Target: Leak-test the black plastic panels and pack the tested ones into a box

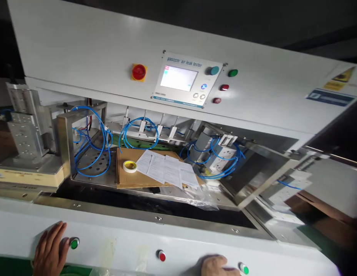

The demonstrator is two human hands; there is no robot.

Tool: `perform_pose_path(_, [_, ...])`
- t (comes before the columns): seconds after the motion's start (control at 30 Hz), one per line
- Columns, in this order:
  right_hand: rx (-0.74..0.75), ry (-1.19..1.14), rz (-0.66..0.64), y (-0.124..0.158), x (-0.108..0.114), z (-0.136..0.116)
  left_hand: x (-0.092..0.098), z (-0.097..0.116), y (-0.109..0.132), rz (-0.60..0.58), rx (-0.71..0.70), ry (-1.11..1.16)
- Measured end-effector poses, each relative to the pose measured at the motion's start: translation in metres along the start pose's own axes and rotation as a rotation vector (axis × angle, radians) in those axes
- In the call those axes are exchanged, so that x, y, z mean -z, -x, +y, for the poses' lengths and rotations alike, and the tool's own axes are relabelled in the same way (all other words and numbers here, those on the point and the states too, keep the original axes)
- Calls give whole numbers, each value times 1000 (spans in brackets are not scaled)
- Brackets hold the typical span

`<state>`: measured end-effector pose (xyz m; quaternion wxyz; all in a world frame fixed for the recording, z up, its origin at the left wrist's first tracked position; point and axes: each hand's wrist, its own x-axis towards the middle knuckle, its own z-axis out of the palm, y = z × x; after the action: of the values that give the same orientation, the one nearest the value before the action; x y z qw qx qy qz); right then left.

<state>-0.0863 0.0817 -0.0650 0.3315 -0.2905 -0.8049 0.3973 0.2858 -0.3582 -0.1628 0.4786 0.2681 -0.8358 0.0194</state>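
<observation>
My left hand lies with its fingers stretched out on the white front panel, its thumb close to a green button. At the bottom edge, my right hand rests on the same panel with curled fingers, just left of another green button. Part of this hand is cut off by the frame, and its fingertips are not clear. A red button sits between the two hands.
Inside the machine, a cardboard sheet bears papers and a tape roll. Coiled blue hoses hang around metal fixtures. Above is a lit screen beside a red rotary switch.
</observation>
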Motion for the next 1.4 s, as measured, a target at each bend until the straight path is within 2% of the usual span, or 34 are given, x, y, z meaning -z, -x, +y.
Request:
perform_pose_path(0.47, [21,59,89,11,-13,30,16,-12,2,-31,130,157])
perform_pose_path(0.63, [30,47,94,14,-15,35,17,-17,1,-39,119,161])
perform_pose_path(1.1, [-4,14,84,17,-13,25,19,-15,-4,-53,43,65])
perform_pose_path(1.4, [-6,16,29,18,-7,17,17,-16,-5,-58,7,45])
